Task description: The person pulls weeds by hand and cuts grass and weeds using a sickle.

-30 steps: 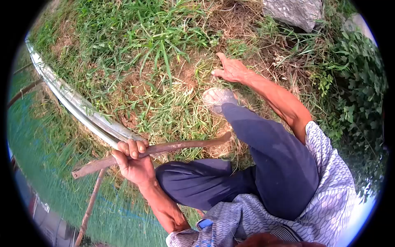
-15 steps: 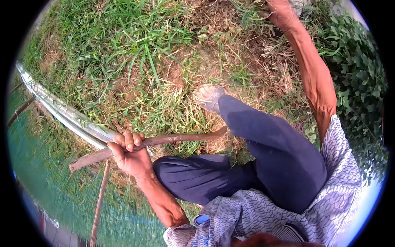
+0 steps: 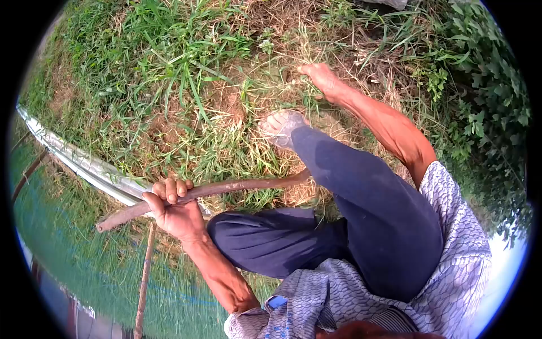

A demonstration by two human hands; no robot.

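Observation:
My left hand point(image 3: 176, 212) is closed around a slightly curved wooden stick point(image 3: 243, 185), palm up with the thumb on the near side. The stick's left end juts past my hand, while its right end reaches my bent knee, where the rest is hidden. Out in front of my bare, muddy foot point(image 3: 280, 125), my right hand point(image 3: 323, 80) is low over the ground. Its fingers are closed, with grass stems point(image 3: 307, 96) at them; the grip itself is partly hidden.
Green grass point(image 3: 186, 56) and cut dry stalks cover the soil ahead. A clear plastic sheet edge point(image 3: 84, 164) and green netting point(image 3: 84, 254) with wooden poles point(image 3: 145, 277) run along the left. Leafy bushes point(image 3: 491, 113) stand at the right.
My right hand has come from the top right, down and left, to near my foot. My left hand and the stick have barely moved.

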